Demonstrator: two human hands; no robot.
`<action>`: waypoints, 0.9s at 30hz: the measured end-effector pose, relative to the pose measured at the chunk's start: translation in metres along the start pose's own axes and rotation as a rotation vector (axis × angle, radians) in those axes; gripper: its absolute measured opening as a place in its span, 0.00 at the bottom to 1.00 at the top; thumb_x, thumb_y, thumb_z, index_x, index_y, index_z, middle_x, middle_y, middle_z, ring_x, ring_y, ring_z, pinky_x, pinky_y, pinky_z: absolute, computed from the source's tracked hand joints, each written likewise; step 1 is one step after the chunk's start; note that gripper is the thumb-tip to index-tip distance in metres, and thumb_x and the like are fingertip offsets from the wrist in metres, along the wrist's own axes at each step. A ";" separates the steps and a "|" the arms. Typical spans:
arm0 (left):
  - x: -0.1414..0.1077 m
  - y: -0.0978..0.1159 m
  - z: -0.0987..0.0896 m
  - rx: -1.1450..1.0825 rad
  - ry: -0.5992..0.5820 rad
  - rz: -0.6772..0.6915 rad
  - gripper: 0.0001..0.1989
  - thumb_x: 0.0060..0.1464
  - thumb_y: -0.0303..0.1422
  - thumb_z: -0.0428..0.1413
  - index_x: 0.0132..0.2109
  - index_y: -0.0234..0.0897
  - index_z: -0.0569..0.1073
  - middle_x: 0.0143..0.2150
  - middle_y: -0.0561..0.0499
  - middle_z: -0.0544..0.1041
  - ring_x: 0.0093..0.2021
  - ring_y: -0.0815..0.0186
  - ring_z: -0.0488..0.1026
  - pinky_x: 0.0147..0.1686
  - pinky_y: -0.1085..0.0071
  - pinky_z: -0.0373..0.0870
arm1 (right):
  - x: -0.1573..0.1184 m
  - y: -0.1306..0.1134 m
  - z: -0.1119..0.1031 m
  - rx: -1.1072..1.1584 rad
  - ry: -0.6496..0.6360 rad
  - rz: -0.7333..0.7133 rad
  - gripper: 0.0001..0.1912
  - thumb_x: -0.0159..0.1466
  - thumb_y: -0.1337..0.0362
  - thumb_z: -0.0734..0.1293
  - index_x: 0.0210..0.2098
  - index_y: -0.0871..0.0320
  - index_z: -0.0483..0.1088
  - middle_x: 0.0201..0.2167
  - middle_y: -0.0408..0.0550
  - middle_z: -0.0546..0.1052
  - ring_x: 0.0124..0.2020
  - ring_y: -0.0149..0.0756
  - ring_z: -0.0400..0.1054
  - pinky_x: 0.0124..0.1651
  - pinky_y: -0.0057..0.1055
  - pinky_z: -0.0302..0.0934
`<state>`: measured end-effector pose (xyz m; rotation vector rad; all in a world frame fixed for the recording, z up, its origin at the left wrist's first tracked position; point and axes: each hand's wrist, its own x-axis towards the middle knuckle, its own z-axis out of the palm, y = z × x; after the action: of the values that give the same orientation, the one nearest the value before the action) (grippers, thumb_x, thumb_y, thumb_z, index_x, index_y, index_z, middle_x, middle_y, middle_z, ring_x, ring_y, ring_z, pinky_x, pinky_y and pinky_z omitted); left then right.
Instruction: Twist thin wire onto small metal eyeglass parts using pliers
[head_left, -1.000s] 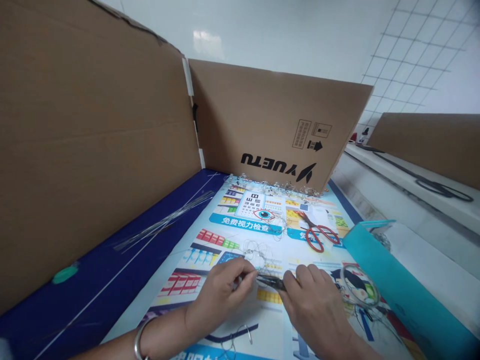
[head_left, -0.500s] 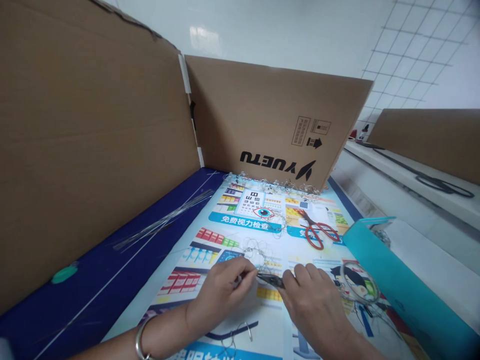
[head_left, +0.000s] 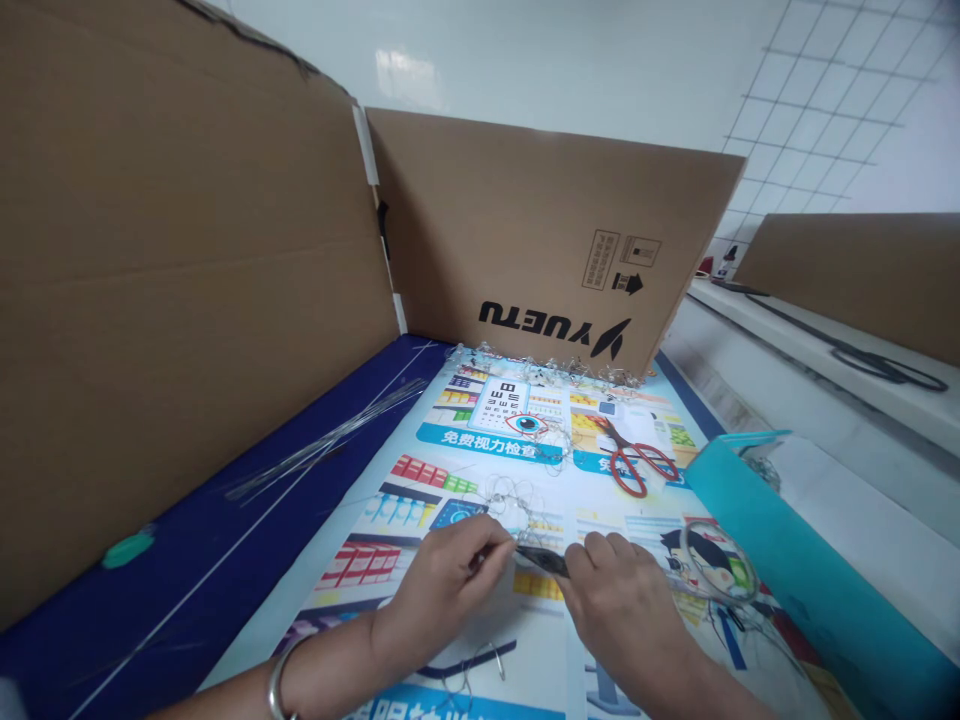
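Note:
My right hand [head_left: 626, 595] is closed around a pair of dark pliers [head_left: 544, 560], whose jaws point left. The tips of the pliers meet the pinched thumb and forefinger of my left hand [head_left: 454, 570]. A thin wire [head_left: 514, 500] in loose loops shows just behind those fingertips, and its end seems to be in the pinch; the exact grip is too small to see. Below the hands, a bent wire hook [head_left: 499, 660] lies on the printed sheet [head_left: 547, 640]. A metal bangle [head_left: 277, 685] circles my left wrist.
Red-handled scissors [head_left: 634, 470] lie beyond my right hand. A wire coil [head_left: 720, 565] rests by a turquoise box [head_left: 810, 560]. Straight wires [head_left: 330, 440] lie on the blue cloth [head_left: 217, 560]. Cardboard panels [head_left: 555, 230] stand at the back and left, with wire pieces [head_left: 547, 370] along the foot.
The pliers have turned slightly in my right hand, showing a broader side. My left hand stays pinched at their tips, almost unmoved.

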<state>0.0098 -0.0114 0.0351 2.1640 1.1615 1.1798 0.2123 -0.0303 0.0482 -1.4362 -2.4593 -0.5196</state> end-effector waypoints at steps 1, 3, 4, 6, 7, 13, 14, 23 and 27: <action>0.000 0.001 -0.001 -0.027 -0.002 -0.046 0.08 0.56 0.29 0.49 0.29 0.35 0.68 0.23 0.54 0.70 0.24 0.71 0.66 0.25 0.75 0.62 | 0.000 0.001 0.002 0.020 0.000 0.001 0.06 0.53 0.67 0.67 0.26 0.56 0.64 0.24 0.45 0.66 0.28 0.37 0.56 0.30 0.33 0.43; 0.001 0.005 -0.002 -0.085 -0.010 -0.137 0.10 0.56 0.30 0.48 0.27 0.35 0.67 0.22 0.55 0.70 0.23 0.71 0.67 0.25 0.76 0.63 | -0.001 0.003 0.006 0.047 0.008 0.002 0.05 0.55 0.66 0.66 0.27 0.56 0.64 0.25 0.45 0.66 0.29 0.36 0.57 0.30 0.32 0.44; 0.002 0.006 -0.003 -0.113 -0.016 -0.175 0.10 0.56 0.30 0.48 0.27 0.35 0.66 0.21 0.55 0.70 0.23 0.71 0.67 0.25 0.76 0.63 | -0.001 0.003 0.007 0.056 0.015 0.001 0.05 0.55 0.65 0.66 0.27 0.56 0.64 0.25 0.45 0.66 0.29 0.36 0.57 0.30 0.32 0.45; 0.004 0.007 -0.003 -0.152 -0.028 -0.221 0.11 0.56 0.30 0.49 0.27 0.35 0.66 0.21 0.55 0.71 0.23 0.71 0.67 0.26 0.76 0.64 | -0.001 0.005 0.010 0.064 0.029 0.010 0.05 0.56 0.64 0.65 0.27 0.57 0.64 0.25 0.45 0.66 0.29 0.35 0.58 0.31 0.31 0.45; 0.004 0.007 -0.004 -0.158 -0.029 -0.227 0.10 0.56 0.30 0.49 0.27 0.35 0.66 0.22 0.55 0.71 0.24 0.71 0.68 0.26 0.76 0.64 | -0.001 0.005 0.010 0.066 0.031 0.023 0.05 0.56 0.64 0.65 0.26 0.57 0.65 0.25 0.45 0.67 0.29 0.35 0.58 0.31 0.31 0.46; 0.003 0.000 -0.001 -0.075 0.023 -0.130 0.09 0.55 0.30 0.50 0.28 0.35 0.68 0.22 0.54 0.69 0.23 0.71 0.65 0.25 0.75 0.62 | 0.007 0.003 -0.007 0.294 -0.158 0.222 0.09 0.59 0.59 0.62 0.27 0.58 0.67 0.27 0.49 0.70 0.31 0.37 0.63 0.31 0.31 0.50; 0.002 -0.001 -0.001 -0.079 0.033 -0.111 0.08 0.56 0.30 0.50 0.29 0.35 0.68 0.23 0.54 0.70 0.24 0.71 0.66 0.26 0.75 0.63 | 0.008 0.002 -0.010 0.454 -0.277 0.276 0.13 0.60 0.57 0.60 0.26 0.58 0.67 0.26 0.48 0.70 0.29 0.36 0.63 0.30 0.30 0.51; 0.001 -0.004 -0.005 -0.113 0.065 0.106 0.05 0.56 0.25 0.50 0.37 0.35 0.70 0.32 0.50 0.74 0.33 0.69 0.71 0.34 0.74 0.68 | -0.001 -0.016 0.002 1.686 -0.809 0.606 0.27 0.57 0.42 0.57 0.24 0.62 0.65 0.13 0.42 0.66 0.13 0.27 0.63 0.17 0.21 0.51; 0.000 -0.011 -0.002 -0.088 0.090 0.229 0.07 0.54 0.23 0.52 0.40 0.36 0.70 0.35 0.50 0.75 0.37 0.68 0.72 0.38 0.73 0.69 | -0.002 -0.017 0.002 1.743 -0.802 0.547 0.26 0.58 0.44 0.58 0.23 0.63 0.65 0.13 0.43 0.67 0.14 0.26 0.63 0.17 0.20 0.49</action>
<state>0.0026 -0.0058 0.0290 2.2413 0.8952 1.4094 0.1982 -0.0389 0.0421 -1.2145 -1.4550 2.0212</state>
